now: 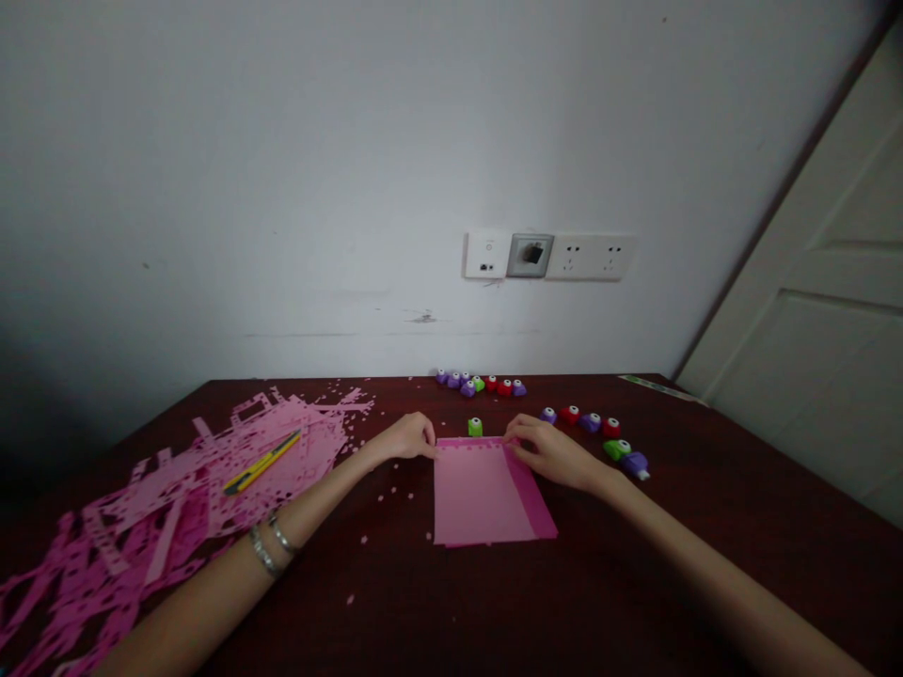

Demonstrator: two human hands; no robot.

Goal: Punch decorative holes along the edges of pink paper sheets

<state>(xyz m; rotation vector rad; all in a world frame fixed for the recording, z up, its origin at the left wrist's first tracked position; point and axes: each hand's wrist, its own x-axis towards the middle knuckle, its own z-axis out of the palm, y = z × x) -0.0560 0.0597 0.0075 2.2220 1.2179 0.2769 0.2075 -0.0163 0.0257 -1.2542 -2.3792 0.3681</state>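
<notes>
Two sheets of pink paper (483, 498) lie on the dark table, a lighter one over a deeper pink one that shows along the right side. A row of small punched holes runs along the far edge. My left hand (411, 436) pinches the far left corner. My right hand (546, 449) grips the far right corner between thumb and fingers. Just beyond the far edge, between my hands, sits a green craft punch (475, 428) with a white round top. It touches neither hand.
Punched pink paper scraps (282, 442) pile up on the left, with a yellow utility knife (262, 463) on them. More coloured punches (492, 384) stand by the wall, and others (591, 423) sit at right. A ruler-like strip (663, 388) lies far right. Tiny paper cutouts (364, 540) dot the table.
</notes>
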